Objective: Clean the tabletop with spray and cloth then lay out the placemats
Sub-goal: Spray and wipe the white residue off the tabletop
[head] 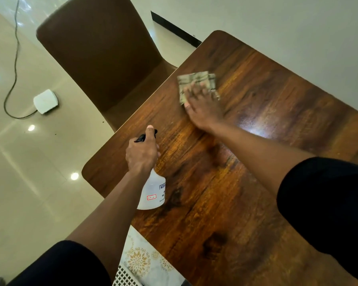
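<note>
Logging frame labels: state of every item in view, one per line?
Left hand: gripping the spray bottle neck.
Bottle: upright, held over the table's near edge.
Right hand: flat, pressing the cloth.
Cloth: folded, flat on the table.
Table: bare wood, glossy.
Placemat: at the near edge, partly out of view.
Chair: empty, beside the table.

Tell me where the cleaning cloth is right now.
In the head view, the cloth lies flat on the wooden table near its far left edge, beside the brown chair, pressed under the right hand.
</note>
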A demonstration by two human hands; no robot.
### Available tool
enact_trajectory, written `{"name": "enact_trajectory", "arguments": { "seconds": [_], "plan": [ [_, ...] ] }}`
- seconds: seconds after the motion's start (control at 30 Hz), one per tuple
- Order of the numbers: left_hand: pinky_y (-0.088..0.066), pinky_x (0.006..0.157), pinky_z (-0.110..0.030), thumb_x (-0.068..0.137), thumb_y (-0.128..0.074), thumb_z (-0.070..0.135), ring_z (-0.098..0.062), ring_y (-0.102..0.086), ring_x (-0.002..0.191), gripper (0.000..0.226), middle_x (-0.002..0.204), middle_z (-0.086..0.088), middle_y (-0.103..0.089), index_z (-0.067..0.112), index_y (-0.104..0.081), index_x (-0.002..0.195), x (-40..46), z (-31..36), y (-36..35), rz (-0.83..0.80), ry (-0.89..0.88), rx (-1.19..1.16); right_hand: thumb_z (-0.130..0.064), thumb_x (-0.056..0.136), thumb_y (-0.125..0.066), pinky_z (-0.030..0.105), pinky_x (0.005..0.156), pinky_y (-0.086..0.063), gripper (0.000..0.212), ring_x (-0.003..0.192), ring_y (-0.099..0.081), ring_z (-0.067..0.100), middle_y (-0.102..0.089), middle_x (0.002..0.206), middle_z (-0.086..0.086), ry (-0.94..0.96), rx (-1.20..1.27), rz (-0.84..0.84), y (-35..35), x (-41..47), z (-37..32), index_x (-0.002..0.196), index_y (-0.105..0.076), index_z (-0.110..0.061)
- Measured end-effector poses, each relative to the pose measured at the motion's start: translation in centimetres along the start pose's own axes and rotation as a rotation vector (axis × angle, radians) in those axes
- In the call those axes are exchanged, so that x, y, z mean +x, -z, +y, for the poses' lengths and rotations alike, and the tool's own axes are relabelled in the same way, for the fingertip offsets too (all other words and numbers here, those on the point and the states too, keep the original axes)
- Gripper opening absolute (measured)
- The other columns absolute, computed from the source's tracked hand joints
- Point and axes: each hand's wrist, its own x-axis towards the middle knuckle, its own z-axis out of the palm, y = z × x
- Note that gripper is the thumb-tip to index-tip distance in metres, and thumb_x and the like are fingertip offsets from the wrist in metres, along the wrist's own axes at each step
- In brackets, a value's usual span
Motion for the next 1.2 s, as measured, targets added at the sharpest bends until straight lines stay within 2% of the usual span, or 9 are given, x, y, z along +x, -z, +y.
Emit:
{"name": "enact_trajectory", "arguments": {
  "seconds": [0.2, 0.33, 0.53, 0.63, 0.73, 0.83, 1.0, 1.1, 1.2],
  "plan": [
    [-0.048, 0.045, -0.022, 0.103, -0.048, 0.073, -0.005, -0.062, 0.042, 0.076, 0.08, -0.006, -0.079, 0.004, -0.07, 0.126, 0.3, -0.6, -0.7, -0.005, -0.004, 0.049, -0.049, 0.112, -0.016, 0.043, 0.127, 0.006, 0.057, 0.16, 0.011, 0.015, 0.008, 0.174, -0.01, 0.367, -0.03, -0.065, -1.6, -3.4, -1.3, 0.165, 0.0, -0.038],
    [-0.047, 0.043, -0.019, 0.104, -0.049, 0.072, -0.006, -0.063, 0.045, 0.073, 0.083, -0.007, -0.079, 0.005, -0.069, 0.126, 0.0, -0.9, -0.2, -0.027, -0.005, 0.037, -0.047, 0.112, -0.013, 0.053, 0.13, -0.01, 0.056, 0.161, -0.001, 0.022, 0.001, 0.175, -0.005, 0.109, -0.034, -0.017, 1.2, 0.6, 1.3, 0.166, -0.007, -0.033],
    [-0.05, 0.049, -0.025, 0.104, -0.049, 0.071, -0.012, -0.066, 0.051, 0.069, 0.084, -0.007, -0.079, 0.007, -0.068, 0.125, 0.2, -1.9, 0.3, -0.024, 0.016, 0.017, -0.05, 0.102, -0.055, 0.045, 0.103, -0.052, 0.037, 0.129, -0.061, 0.026, -0.064, 0.141, 0.0, -0.279, 0.345, 0.266, 3.5, 3.3, 5.0, 0.129, -0.07, -0.028],
    [-0.051, 0.055, -0.028, 0.104, -0.05, 0.071, -0.013, -0.068, 0.053, 0.069, 0.084, -0.007, -0.079, 0.008, -0.067, 0.126, 0.1, -1.9, 0.5, -0.012, 0.023, 0.008, -0.04, 0.098, -0.066, 0.051, 0.117, -0.037, 0.051, 0.148, -0.04, 0.028, -0.047, 0.157, 0.0, -0.296, 0.251, 0.221, 2.6, 3.4, 3.2, 0.147, -0.05, -0.038],
    [-0.05, 0.052, -0.026, 0.104, -0.049, 0.072, -0.009, -0.066, 0.048, 0.071, 0.082, -0.006, -0.079, 0.006, -0.069, 0.125, 0.1, -2.0, 1.1, 0.007, 0.012, 0.019, -0.043, 0.107, -0.045, 0.056, 0.126, -0.011, 0.068, 0.161, 0.002, 0.028, 0.001, 0.176, -0.003, -0.299, 0.131, 0.103, 1.2, 2.7, 1.2, 0.166, -0.01, -0.04],
    [-0.049, 0.044, -0.019, 0.105, -0.047, 0.071, -0.009, -0.067, 0.048, 0.072, 0.081, -0.005, -0.079, 0.006, -0.069, 0.126, 0.0, -2.1, 1.8, 0.032, 0.014, 0.038, -0.043, 0.11, -0.03, 0.059, 0.128, -0.002, 0.065, 0.161, 0.011, 0.028, 0.012, 0.175, -0.003, -0.171, 0.052, 0.033, -0.4, 1.1, -1.1, 0.166, 0.003, -0.037],
    [-0.056, 0.057, -0.03, 0.1, -0.044, 0.078, -0.008, -0.067, 0.047, 0.08, 0.076, -0.002, -0.079, 0.007, -0.072, 0.121, -0.7, -2.6, 1.9, 0.043, 0.026, 0.079, -0.05, 0.11, -0.017, 0.059, 0.127, 0.003, 0.06, 0.16, 0.014, 0.026, 0.014, 0.174, -0.003, 0.189, -0.04, -0.03, -3.5, -5.4, -6.4, 0.166, 0.004, -0.038],
    [-0.065, 0.086, -0.048, 0.094, -0.046, 0.083, -0.023, -0.077, 0.081, 0.082, 0.096, -0.007, -0.079, 0.012, -0.064, 0.13, -2.0, -2.8, 2.1, 0.062, 0.073, 0.069, -0.05, 0.109, -0.013, 0.056, 0.127, 0.006, 0.059, 0.161, 0.01, 0.027, 0.003, 0.176, -0.005, 0.405, -0.07, -0.026, -5.5, -10.1, -7.1, 0.166, -0.006, -0.038],
    [-0.065, 0.089, -0.049, 0.094, -0.048, 0.084, -0.031, -0.075, 0.094, 0.079, 0.11, -0.009, -0.076, 0.017, -0.058, 0.134, -3.6, -3.3, 2.0, 0.049, 0.108, 0.064, -0.05, 0.108, -0.014, 0.054, 0.128, 0.003, 0.058, 0.162, 0.004, 0.026, -0.005, 0.175, -0.009, 0.424, -0.062, -0.005, -5.8, -12.3, -4.9, 0.165, -0.015, -0.041]
  ]
}}
